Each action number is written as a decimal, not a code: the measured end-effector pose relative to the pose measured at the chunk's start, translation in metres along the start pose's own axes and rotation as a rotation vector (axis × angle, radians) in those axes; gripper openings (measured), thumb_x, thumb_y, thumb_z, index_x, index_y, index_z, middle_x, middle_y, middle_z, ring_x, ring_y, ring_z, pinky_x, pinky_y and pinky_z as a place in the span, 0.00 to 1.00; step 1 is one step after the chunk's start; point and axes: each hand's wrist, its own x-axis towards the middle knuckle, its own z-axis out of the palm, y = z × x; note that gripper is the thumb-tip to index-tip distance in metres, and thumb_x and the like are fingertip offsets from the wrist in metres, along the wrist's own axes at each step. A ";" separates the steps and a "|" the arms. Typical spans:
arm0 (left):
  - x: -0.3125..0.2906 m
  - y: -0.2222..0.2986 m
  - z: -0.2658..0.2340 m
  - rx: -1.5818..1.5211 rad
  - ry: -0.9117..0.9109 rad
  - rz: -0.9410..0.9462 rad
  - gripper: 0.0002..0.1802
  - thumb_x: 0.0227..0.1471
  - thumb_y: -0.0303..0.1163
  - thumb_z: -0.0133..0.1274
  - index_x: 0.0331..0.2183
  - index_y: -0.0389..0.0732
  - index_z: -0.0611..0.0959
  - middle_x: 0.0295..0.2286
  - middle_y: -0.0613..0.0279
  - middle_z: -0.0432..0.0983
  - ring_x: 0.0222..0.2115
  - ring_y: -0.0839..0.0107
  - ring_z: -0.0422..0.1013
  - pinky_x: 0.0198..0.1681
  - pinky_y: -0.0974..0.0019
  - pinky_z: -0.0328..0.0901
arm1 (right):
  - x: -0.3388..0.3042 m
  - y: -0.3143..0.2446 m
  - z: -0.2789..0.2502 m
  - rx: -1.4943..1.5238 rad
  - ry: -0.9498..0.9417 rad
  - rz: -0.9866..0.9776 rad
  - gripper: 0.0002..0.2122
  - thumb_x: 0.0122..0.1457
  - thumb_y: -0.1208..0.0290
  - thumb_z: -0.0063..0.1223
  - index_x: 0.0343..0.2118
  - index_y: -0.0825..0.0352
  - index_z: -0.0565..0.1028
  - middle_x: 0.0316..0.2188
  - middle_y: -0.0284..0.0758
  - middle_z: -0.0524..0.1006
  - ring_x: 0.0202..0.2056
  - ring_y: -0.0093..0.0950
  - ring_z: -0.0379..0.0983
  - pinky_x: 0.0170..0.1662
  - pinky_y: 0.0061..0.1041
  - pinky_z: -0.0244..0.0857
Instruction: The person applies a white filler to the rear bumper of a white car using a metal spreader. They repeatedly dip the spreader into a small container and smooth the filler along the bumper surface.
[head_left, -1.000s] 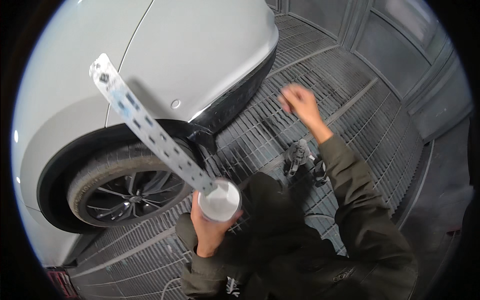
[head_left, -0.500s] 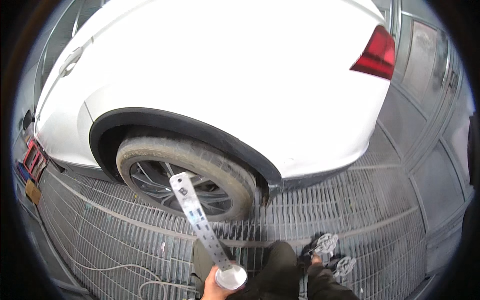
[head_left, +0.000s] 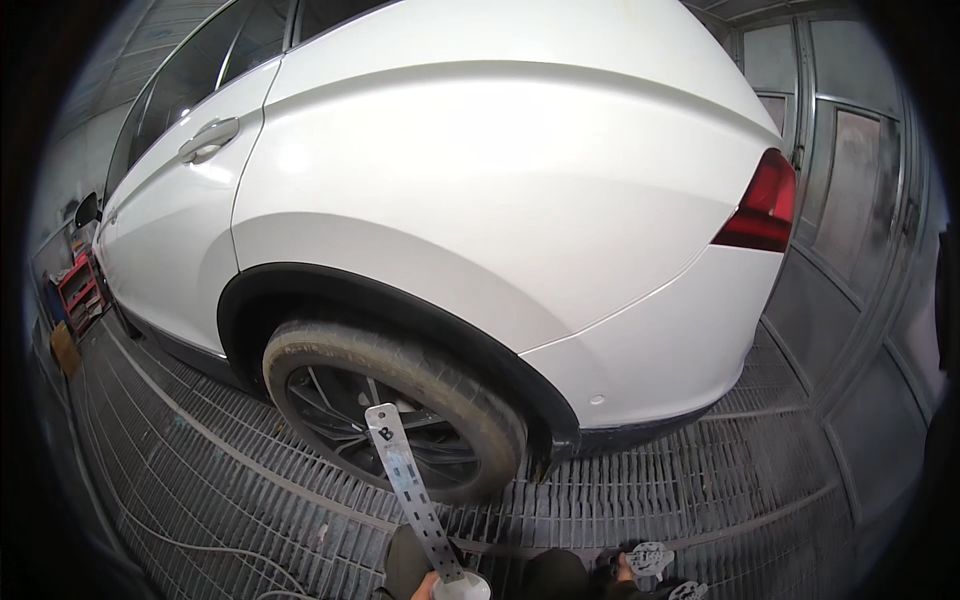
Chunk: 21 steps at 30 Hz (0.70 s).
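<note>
My left hand (head_left: pixel 424 587) shows only as a sliver at the bottom edge, shut on a small white cup (head_left: pixel 462 587). A long perforated metal stir stick (head_left: pixel 408 490) stands in the cup and leans up and left, in front of the rear wheel (head_left: pixel 400 420) of a white car (head_left: pixel 500 200). A small patch of what seems to be my right hand (head_left: pixel 622 570) lies at the bottom edge, beside a paint-speckled white object (head_left: pixel 650 558). Whether that hand touches or grips the object is hidden.
The car fills most of the view, with its red tail light (head_left: pixel 765 205) to the right. The floor is dark metal grating (head_left: pixel 700 490). Grey booth wall panels (head_left: pixel 850 200) stand at the right. A red cart (head_left: pixel 78 290) stands far left. A thin hose (head_left: pixel 180 545) runs across the grating.
The view has tilted up from my lap and the floor to the car's side. The cup and stick have dropped to the bottom edge. My right hand, raised before, is down by the floor.
</note>
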 end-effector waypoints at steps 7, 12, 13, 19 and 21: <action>0.005 -0.020 0.002 -0.089 0.012 0.065 0.39 0.41 0.26 0.74 0.54 0.38 0.72 0.47 0.56 0.76 0.49 0.62 0.72 0.53 0.57 0.68 | 0.038 -0.050 -0.028 -0.095 0.415 -0.396 0.40 0.60 0.30 0.47 0.64 0.61 0.68 0.54 0.36 0.77 0.49 0.39 0.76 0.48 0.44 0.73; 0.015 -0.031 0.019 -0.321 -0.059 0.012 0.42 0.40 0.25 0.74 0.55 0.39 0.70 0.48 0.55 0.75 0.50 0.62 0.72 0.52 0.58 0.69 | -0.058 -0.138 -0.040 -0.054 0.175 -0.383 0.39 0.62 0.33 0.46 0.58 0.69 0.71 0.47 0.40 0.79 0.40 0.37 0.78 0.44 0.45 0.74; 0.017 -0.033 0.024 -0.385 -0.078 0.006 0.43 0.40 0.25 0.74 0.55 0.39 0.69 0.48 0.55 0.74 0.50 0.62 0.72 0.52 0.58 0.69 | -0.086 -0.151 -0.033 -0.011 0.038 -0.468 0.38 0.63 0.35 0.48 0.55 0.73 0.74 0.43 0.42 0.80 0.36 0.36 0.80 0.40 0.44 0.75; 0.033 -0.030 0.044 -0.151 -0.138 0.020 0.43 0.33 0.29 0.80 0.50 0.37 0.73 0.46 0.57 0.76 0.49 0.65 0.74 0.55 0.61 0.68 | -0.261 -0.226 0.057 -1.438 -0.014 -0.630 0.37 0.52 0.33 0.60 0.34 0.76 0.81 0.22 0.42 0.79 0.24 0.39 0.77 0.33 0.43 0.72; 0.041 -0.023 0.055 -0.177 -0.185 0.086 0.40 0.38 0.31 0.78 0.51 0.35 0.74 0.44 0.58 0.76 0.47 0.65 0.74 0.54 0.61 0.67 | -0.321 -0.234 0.083 -1.810 -0.005 -0.912 0.41 0.48 0.28 0.60 0.29 0.77 0.81 0.20 0.49 0.78 0.26 0.43 0.79 0.35 0.45 0.71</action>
